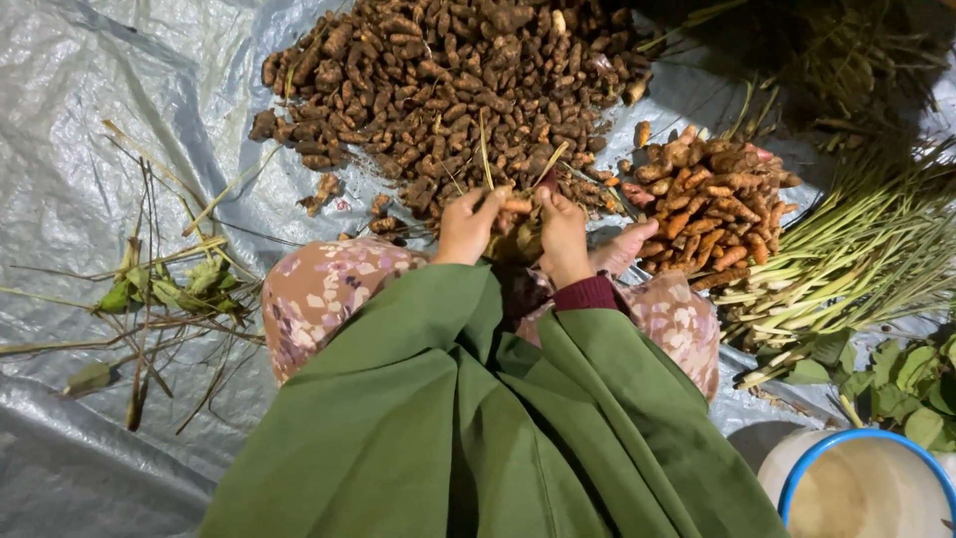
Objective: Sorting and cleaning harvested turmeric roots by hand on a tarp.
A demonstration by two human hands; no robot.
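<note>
Grey plastic tarp (90, 120) spread over the ground, dimly lit, serving as the work surface. Seated at its near edge, green garment (478, 418) and floral-print knees (319, 294) filling the lower view. Left hand (466, 225) and right hand (564, 237) held close together just in front of the knees, both clenched around one clump of turmeric root (518, 214), thin stems poking up out of the grip. Directly beyond the hands, heaped high: large pile of dark, soil-covered roots (448, 90). Off to the right, much smaller: pile of cleaner orange roots (712, 204). Further right, bundle of cut pale-green stalks (856, 259) and loose leaves (906, 379). To the left, scattered stems and wilted leaves (169, 289). At bottom right, blue-rimmed bucket (861, 483), contents unclear. Judging by the two heaps, only a lesser share sorted to the orange side; far larger dark heap seemingly untouched, so well short of halfway
</note>
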